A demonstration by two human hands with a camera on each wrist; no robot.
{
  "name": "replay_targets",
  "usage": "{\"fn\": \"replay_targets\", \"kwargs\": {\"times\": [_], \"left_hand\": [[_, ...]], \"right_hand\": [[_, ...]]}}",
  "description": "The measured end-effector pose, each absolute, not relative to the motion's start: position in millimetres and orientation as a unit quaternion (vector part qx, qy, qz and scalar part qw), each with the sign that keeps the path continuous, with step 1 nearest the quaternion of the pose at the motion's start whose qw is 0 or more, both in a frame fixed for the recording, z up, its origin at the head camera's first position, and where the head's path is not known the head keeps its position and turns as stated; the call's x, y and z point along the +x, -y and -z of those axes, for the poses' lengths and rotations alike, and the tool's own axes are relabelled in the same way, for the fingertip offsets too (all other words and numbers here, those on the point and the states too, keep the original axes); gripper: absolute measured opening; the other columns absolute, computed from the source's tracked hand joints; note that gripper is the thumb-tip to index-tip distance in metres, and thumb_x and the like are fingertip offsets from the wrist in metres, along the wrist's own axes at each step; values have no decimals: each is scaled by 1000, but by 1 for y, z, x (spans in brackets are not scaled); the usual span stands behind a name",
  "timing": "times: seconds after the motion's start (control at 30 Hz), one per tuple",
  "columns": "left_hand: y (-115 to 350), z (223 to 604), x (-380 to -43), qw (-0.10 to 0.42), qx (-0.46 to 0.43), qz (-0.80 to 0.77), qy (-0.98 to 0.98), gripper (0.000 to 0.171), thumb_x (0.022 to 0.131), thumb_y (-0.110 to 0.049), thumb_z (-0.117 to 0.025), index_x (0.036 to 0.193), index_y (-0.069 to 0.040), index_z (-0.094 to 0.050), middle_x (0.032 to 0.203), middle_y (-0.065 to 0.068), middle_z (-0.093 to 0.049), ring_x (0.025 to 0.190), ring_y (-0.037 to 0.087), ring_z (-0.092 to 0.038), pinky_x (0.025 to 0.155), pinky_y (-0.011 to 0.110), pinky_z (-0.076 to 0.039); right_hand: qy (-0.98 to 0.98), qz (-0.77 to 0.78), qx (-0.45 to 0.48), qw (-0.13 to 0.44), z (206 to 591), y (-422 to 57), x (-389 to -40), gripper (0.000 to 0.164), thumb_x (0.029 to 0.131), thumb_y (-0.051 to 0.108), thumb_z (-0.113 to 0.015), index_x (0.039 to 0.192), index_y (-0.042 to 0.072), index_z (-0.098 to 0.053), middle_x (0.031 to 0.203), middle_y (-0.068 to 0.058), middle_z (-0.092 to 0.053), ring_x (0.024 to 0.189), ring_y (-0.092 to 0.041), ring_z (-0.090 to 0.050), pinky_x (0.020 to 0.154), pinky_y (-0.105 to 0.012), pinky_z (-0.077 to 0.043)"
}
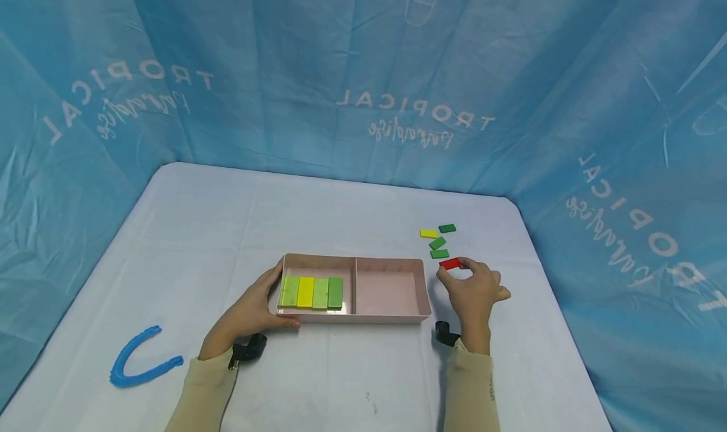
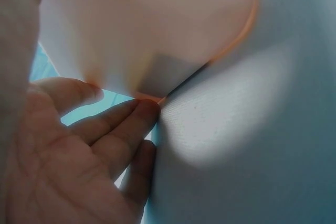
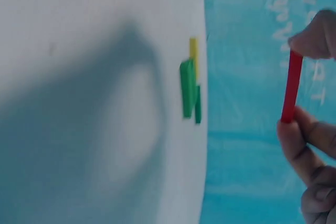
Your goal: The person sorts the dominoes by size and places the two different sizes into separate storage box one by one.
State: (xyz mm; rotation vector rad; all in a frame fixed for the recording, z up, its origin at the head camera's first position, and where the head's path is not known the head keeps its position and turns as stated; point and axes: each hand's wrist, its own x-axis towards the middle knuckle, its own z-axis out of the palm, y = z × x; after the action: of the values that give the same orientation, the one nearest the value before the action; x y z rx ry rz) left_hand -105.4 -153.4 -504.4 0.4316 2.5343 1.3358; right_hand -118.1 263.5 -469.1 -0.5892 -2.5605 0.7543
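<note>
A pale pink two-compartment box (image 1: pixel 392 320) stands on the table, and my left hand (image 1: pixel 254 306) holds its left end, with the thumb along the front wall and fingers on the left side. In the left wrist view the fingers (image 2: pixel 113 135) touch the box's edge. Inside the left compartment a row of light green, yellow and green tiles (image 1: pixel 305 292) lies side by side. Right of the box, my right hand (image 1: pixel 472 288) pinches a red tile (image 1: pixel 450 263) by its two ends between thumb and fingers. The right wrist view shows that red tile (image 3: pixel 292 86) raised off the table.
Beyond the right hand lie loose tiles: a yellow one (image 1: pixel 428 233), a dark green one (image 1: pixel 447 228) and two green ones (image 1: pixel 439 254). A curved blue ribbed tube (image 1: pixel 127 362) lies at the table's left. Blue printed curtains (image 1: pixel 307 72) hang around the white table (image 1: pixel 227 211).
</note>
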Motion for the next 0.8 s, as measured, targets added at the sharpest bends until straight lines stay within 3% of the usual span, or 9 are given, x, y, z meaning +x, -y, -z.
{"fn": "replay_targets", "kwargs": {"times": [0.27,0.8], "left_hand": [[153,506,-105,119,150,-454,-870,138,62,-44,-96,163,-8,-10,166,19,-19,152,43,-20,119,62,-25],[154,506,-106,118,155,-455,-869,137,63,-44,-96,163,-8,-10,166,19,-20,151,43,-20,119,63,-24]], "right_hand": [[930,-262,-54,253,465,-243,-115,47,72,33,-88,109,8,-75,108,-14,-73,99,-33,-52,81,-60,-20],[946,-256,63,191,463,-202,-114,40,70,32,-89,103,12,-79,100,-5,-73,98,-26,-52,79,-55,-21]]}}
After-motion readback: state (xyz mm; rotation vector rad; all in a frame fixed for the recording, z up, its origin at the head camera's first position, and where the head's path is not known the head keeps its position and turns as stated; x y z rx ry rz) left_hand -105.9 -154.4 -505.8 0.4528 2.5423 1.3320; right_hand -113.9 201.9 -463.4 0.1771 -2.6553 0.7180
